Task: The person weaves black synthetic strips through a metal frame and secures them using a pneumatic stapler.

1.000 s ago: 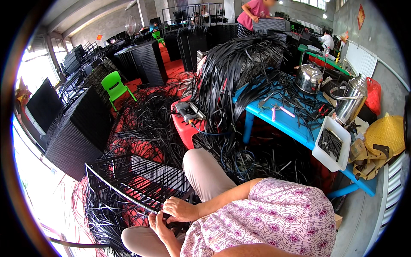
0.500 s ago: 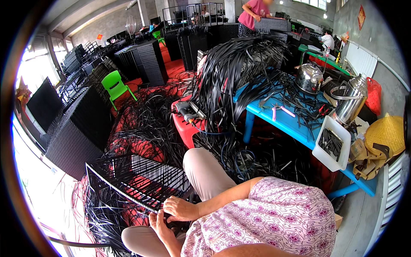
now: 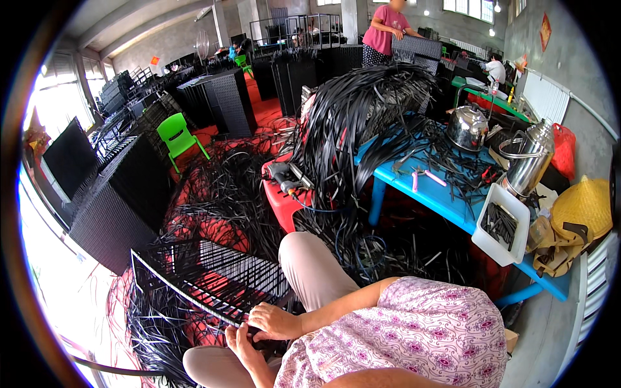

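Note:
A black frame with dark plastic strips stretched across it lies tilted before my knees. At its near right corner, my right hand bends over the rim with its fingers curled and pressed down. Just below, my left hand pinches at the same edge, thumb and fingertips close to the right hand's. Both seem to hold a black plastic strip, though its end is mostly hidden by the fingers. Loose black strips are heaped under and around the frame.
A red stool bears a pneumatic tool with a hose. On the blue table are pink-handled pliers, a kettle, a flask and a white bin. A green chair and woven panels stand left; a person works behind.
The view has tilted slightly, so the surroundings sit a little lower. My hands keep at the frame's corner with barely any shift. The person behind stands more upright by a woven panel.

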A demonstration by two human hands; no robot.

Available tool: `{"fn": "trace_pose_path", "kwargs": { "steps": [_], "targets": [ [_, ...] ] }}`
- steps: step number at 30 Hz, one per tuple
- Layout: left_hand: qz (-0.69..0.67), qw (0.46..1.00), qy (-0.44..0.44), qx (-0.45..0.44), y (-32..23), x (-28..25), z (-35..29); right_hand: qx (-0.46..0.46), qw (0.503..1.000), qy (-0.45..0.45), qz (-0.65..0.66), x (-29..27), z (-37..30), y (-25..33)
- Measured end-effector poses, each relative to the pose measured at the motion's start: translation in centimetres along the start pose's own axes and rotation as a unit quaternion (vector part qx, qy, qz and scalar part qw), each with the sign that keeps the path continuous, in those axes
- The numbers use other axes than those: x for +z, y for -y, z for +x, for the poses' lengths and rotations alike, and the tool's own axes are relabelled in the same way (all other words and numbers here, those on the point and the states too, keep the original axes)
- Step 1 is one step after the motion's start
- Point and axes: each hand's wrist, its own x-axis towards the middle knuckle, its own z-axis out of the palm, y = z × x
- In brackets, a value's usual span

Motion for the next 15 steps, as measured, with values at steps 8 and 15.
{"fn": "trace_pose_path", "kwargs": {
  "steps": [8, 15],
  "targets": [
    [-0.025, 0.999, -0.021, -0.018, 0.49, -0.41, 0.3, -0.012, 1.0, -0.02, -0.004, -0.09, 0.14, 0.29],
    [-0.017, 1.0, -0.02, -0.012, 0.71, -0.43, 0.53, -0.02, 0.999, -0.036, -0.016, -0.12, 0.17, 0.13]
  ]
}}
